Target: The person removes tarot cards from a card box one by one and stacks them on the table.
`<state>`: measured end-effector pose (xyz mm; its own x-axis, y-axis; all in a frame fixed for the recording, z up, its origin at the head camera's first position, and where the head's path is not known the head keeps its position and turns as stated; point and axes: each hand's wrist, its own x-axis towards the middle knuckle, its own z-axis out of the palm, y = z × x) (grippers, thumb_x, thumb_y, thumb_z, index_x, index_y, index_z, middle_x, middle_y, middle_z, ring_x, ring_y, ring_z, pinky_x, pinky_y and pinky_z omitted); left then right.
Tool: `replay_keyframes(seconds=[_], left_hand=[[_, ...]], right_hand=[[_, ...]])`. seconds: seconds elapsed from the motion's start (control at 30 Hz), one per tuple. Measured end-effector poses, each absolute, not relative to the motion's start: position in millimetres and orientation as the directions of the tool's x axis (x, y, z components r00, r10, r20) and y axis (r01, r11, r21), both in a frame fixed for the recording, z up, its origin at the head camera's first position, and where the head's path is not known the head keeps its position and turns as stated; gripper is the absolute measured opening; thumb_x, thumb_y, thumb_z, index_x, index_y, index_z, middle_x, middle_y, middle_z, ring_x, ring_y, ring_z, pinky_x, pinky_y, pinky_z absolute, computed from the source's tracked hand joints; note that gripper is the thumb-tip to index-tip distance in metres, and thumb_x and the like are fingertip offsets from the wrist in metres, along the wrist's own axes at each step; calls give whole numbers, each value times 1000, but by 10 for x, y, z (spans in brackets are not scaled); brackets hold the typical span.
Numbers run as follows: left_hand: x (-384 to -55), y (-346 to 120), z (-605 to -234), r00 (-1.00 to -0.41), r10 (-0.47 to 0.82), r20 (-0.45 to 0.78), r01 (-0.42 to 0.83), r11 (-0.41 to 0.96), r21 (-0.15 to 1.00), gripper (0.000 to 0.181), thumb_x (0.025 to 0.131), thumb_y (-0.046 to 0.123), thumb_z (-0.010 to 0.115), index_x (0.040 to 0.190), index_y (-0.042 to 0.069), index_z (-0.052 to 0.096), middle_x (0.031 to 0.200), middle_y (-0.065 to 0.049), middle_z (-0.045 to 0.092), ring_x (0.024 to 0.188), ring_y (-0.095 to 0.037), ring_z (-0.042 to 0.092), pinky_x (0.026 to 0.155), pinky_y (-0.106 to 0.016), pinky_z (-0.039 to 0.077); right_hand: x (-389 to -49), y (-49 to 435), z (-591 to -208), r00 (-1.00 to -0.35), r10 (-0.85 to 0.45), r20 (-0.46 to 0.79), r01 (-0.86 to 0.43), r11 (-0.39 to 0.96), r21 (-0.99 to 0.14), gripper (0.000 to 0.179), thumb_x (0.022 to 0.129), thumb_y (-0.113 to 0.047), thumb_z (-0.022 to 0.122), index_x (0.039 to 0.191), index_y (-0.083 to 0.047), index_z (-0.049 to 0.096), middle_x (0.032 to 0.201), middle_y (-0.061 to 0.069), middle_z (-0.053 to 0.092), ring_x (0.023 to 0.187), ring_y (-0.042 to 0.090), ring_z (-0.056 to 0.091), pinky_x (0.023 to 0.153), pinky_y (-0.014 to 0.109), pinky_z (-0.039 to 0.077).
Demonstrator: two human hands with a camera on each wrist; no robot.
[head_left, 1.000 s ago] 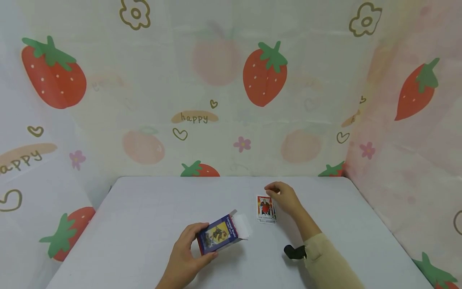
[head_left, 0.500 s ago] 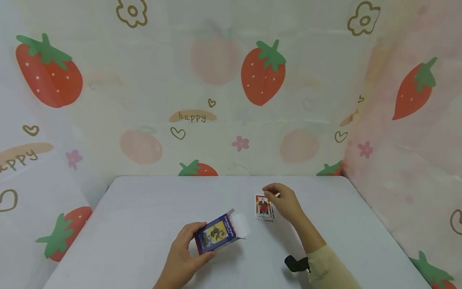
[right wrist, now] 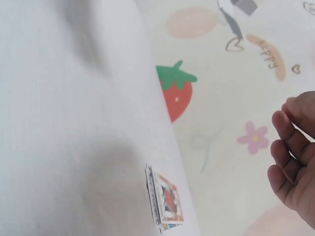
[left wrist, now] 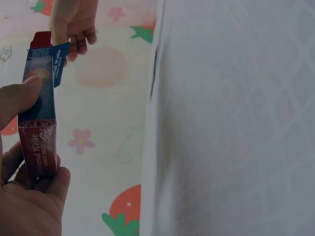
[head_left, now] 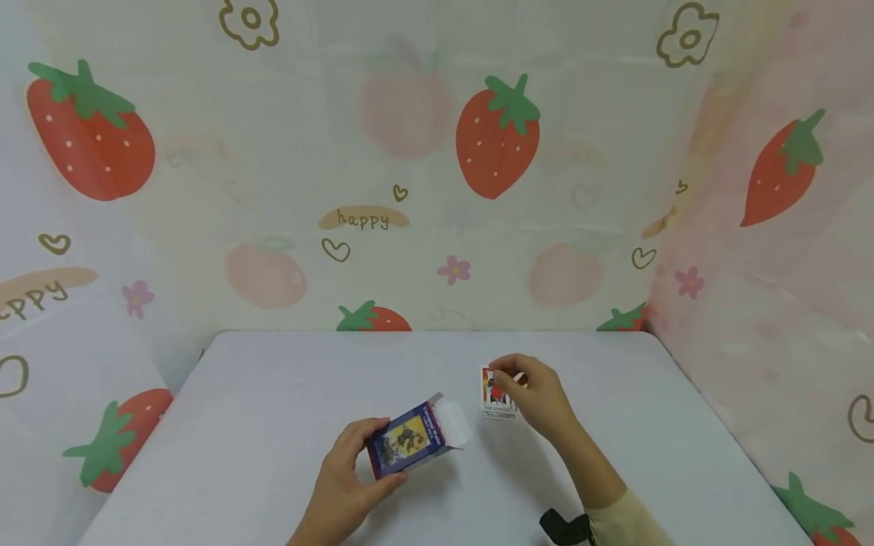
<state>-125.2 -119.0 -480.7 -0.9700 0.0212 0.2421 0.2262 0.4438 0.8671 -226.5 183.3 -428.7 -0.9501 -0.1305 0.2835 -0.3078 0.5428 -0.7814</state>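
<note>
My left hand (head_left: 341, 478) grips a blue tarot card box (head_left: 406, 441) between thumb and fingers, above the table. Its white end flap (head_left: 452, 425) hangs open toward the right; in the left wrist view a red side (left wrist: 38, 147) shows too. A small stack of tarot cards (head_left: 495, 406) lies face up on the table, a red-bordered card on top. My right hand (head_left: 544, 398) hovers over the stack's upper right, partly covering it in the head view. From the right wrist, that hand's fingers (right wrist: 288, 160) are loosely curled, holding nothing and apart from the cards (right wrist: 170, 201).
A white table (head_left: 273, 394) spreads beneath both hands. Curtains printed with strawberries (head_left: 497, 140) stand behind it and at both sides. A black wrist device (head_left: 563, 527) sits at the right sleeve (head_left: 628, 519).
My right hand has come slightly lower and nearer over the card stack, covering more of the top card. The left hand keeps its hold on the box, nearly unmoved.
</note>
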Motion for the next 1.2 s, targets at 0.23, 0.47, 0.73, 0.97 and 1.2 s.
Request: replay_keyframes(seconds=[0.23, 0.47, 0.73, 0.97, 1.2], left_hand=[[-1260, -1184, -4814, -973, 19, 231, 214, 453, 865, 75, 72, 19, 95, 135, 32, 56, 136, 13, 55, 123, -11, 56, 109, -43, 48], [-1263, -1185, -4812, -972, 21, 236, 220, 447, 867, 75, 72, 18, 95, 136, 28, 57, 136, 14, 55, 123, -10, 56, 109, -42, 49], [-1268, -1182, -4797, -973, 19, 229, 213, 445, 870, 75, 72, 17, 95, 135, 30, 57, 137, 12, 55, 124, -11, 56, 109, -43, 48], [-1263, -1181, -4805, -970, 19, 243, 225, 448, 865, 75, 72, 18, 95, 135, 31, 57, 136, 13, 55, 123, -10, 56, 109, -41, 49], [-1254, -1175, -4795, -967, 20, 254, 235, 452, 860, 75, 72, 18, 95, 135, 31, 57, 136, 12, 56, 122, -10, 57, 108, -42, 49]], right_hand=[[-2064, 1752, -4199, -937, -143, 319, -345, 524, -779, 12, 96, -19, 72, 108, -19, 75, 99, -7, 70, 91, 15, 60, 82, 30, 53], [-1928, 1690, -4171, -923, -171, 345, -383, 488, -784, 10, 95, -17, 74, 105, -18, 76, 98, -8, 71, 90, 13, 61, 82, 28, 54], [-1809, 1648, -4174, -929, -188, 319, -370, 478, -797, 9, 94, -22, 76, 103, -25, 75, 91, -10, 70, 86, 14, 61, 80, 28, 52], [-1743, 1598, -4189, -918, -216, 333, -396, 458, -796, 9, 94, -21, 76, 102, -24, 75, 93, -10, 70, 87, 11, 62, 79, 27, 53], [-1709, 1533, -4204, -894, -260, 366, -448, 457, -769, 10, 93, -19, 76, 103, -22, 76, 93, -13, 70, 87, 9, 61, 78, 26, 52]])
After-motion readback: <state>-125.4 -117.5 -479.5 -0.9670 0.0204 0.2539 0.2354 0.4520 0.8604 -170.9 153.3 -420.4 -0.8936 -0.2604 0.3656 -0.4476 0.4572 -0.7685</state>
